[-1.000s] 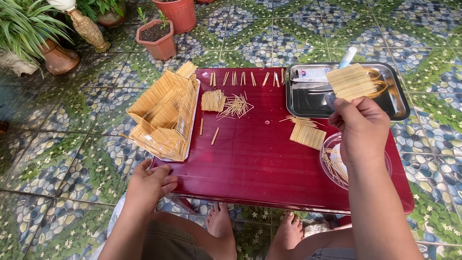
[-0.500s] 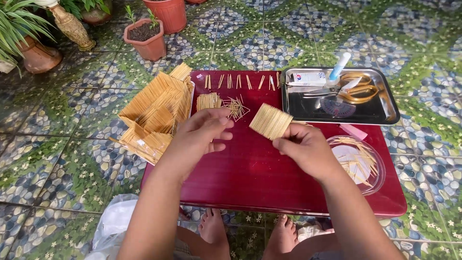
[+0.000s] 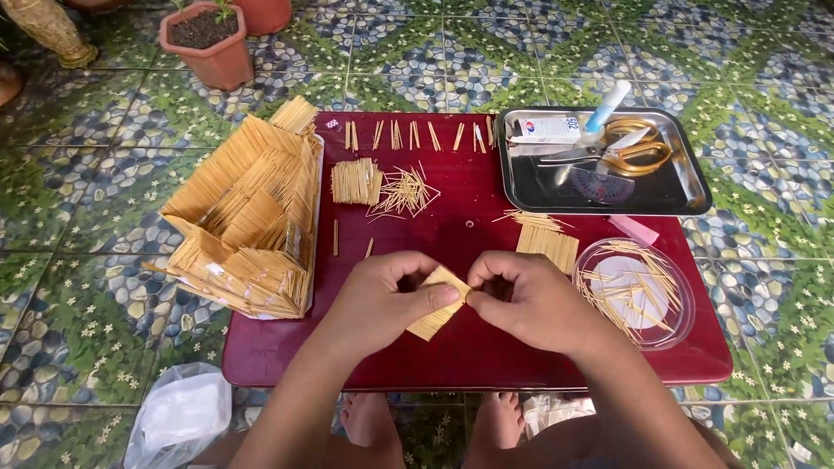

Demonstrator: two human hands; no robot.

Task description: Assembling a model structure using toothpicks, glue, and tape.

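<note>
Both hands hold one small flat panel of glued toothpicks (image 3: 438,306) just above the front of a low red table (image 3: 486,365). My left hand (image 3: 382,300) pinches its left side and my right hand (image 3: 530,300) pinches its right side, fingertips almost meeting. To the left stands a house-shaped model of toothpicks (image 3: 248,221). Another small panel (image 3: 547,246) lies right of my hands, and a third (image 3: 356,181) lies further back beside a loose pile of toothpicks (image 3: 404,193).
A metal tray (image 3: 686,204) at the back right holds scissors (image 3: 630,155), a glue tube and a small box. A clear round dish (image 3: 682,321) holds several toothpicks. A plastic bag (image 3: 178,417) lies on the tiled floor, a potted plant (image 3: 208,43) behind.
My right hand brought the panel down from near the tray to the table's front middle. My left hand came up from the table edge and took hold of the panel too.
</note>
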